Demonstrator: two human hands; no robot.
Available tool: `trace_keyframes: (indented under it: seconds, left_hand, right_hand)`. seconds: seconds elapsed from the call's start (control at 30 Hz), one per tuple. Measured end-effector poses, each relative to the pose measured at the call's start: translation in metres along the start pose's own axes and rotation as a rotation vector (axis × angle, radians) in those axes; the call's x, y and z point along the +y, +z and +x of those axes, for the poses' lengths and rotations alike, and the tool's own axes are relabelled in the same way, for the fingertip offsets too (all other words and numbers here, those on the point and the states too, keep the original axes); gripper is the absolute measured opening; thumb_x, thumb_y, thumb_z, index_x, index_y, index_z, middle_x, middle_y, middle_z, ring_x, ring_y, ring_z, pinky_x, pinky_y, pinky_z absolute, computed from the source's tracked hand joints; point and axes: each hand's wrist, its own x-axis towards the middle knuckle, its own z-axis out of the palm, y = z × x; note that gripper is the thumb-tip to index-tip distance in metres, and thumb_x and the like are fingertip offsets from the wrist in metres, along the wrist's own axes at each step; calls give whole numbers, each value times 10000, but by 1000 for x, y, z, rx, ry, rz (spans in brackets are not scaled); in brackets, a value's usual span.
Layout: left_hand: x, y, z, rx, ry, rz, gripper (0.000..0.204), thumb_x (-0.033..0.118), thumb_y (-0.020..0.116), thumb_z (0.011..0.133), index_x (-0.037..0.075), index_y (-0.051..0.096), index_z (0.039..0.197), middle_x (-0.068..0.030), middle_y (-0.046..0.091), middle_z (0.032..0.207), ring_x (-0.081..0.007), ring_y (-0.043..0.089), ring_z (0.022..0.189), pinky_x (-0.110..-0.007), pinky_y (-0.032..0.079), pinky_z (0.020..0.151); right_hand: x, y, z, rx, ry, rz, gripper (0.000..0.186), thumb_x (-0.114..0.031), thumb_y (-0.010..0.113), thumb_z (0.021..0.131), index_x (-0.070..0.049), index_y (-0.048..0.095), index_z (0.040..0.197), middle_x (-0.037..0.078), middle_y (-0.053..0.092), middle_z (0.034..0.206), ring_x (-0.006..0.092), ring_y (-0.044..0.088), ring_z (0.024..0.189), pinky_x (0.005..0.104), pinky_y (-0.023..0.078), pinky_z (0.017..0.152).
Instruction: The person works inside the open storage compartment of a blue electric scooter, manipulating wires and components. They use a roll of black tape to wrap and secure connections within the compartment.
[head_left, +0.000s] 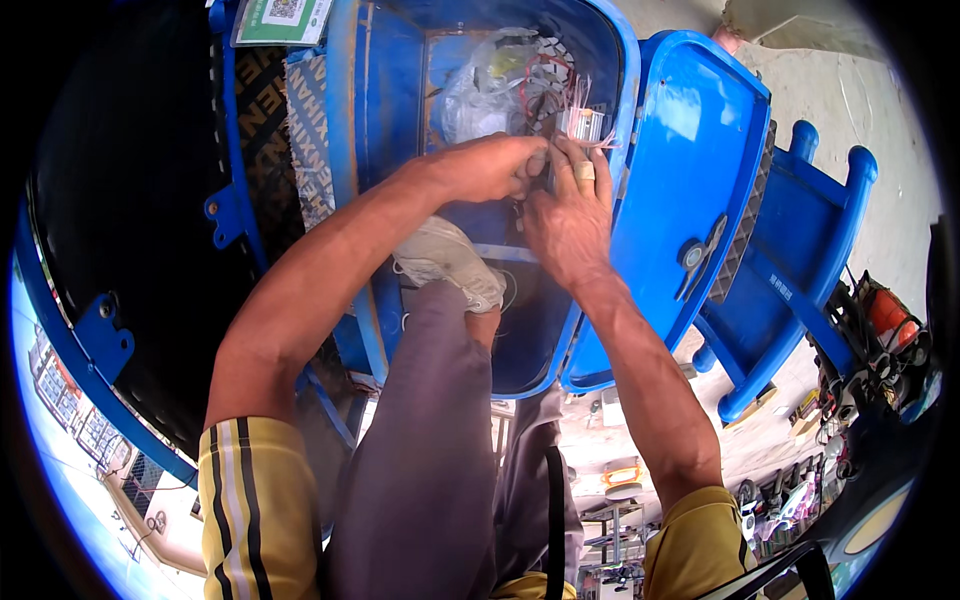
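My left hand and my right hand meet inside an open blue metal compartment. The left fingers are curled into a pinch, and what lies in them is hidden. My right hand is closed too, a tan band round one finger, its grip too covered to read. Just beyond its fingertips is a small silver ribbed metal box, with thin pinkish wires sticking out around it. A clear plastic bag and a tangle of dark and red wiring lie behind the hands.
A blue lid with a black latch handle hangs open at the right. My shoe is on the compartment's near part. A blue tubular frame stands farther right, and a dark panel with blue brackets at the left.
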Motion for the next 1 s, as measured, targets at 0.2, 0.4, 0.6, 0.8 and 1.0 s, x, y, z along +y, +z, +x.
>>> trace_keyframes:
  seconds: [0.2,0.4,0.6,0.8,1.0]
  left_hand:
    - [31,-5,-1,45,-69,363,399,93,804,931,51,625,1286,-174,758,1166,-410,734,1164,-517,571,962]
    - [3,5,-2,311,-49,546,399,133,823,906,55,702,1278,-175,774,1103,-414,734,1156,-536,560,1004]
    - [11,-11,-16,11,-68,13,263,115,786,923,19,824,1165,-196,816,1122,-366,770,1116,-472,577,998]
    - [21,-10,-9,-164,-183,-19,246,120,792,970,-18,814,1173,-202,821,1119,-351,775,1083,-462,579,975]
    - [12,-6,-3,-179,-35,49,248,60,741,981,-28,784,1209,-225,801,1101,-391,761,1066,-494,572,939]
  right_hand:
    - [5,1,-4,-16,23,18,208,-194,804,858,-41,847,991,190,550,1585,364,403,1575,582,238,1352]
    - [0,-7,0,-12,-9,69,146,-170,792,861,-28,826,853,152,551,1600,362,409,1574,580,253,1349]
    - [2,-7,-1,3,1,62,144,-153,774,874,-26,827,918,125,561,1580,350,417,1567,579,259,1347]
    - [4,-3,-3,6,0,70,184,-152,762,885,-31,834,1004,113,561,1559,348,420,1564,579,268,1345]
    - [5,-1,-3,30,-6,30,213,-148,760,885,-12,834,1032,112,573,1553,337,429,1562,563,272,1349]
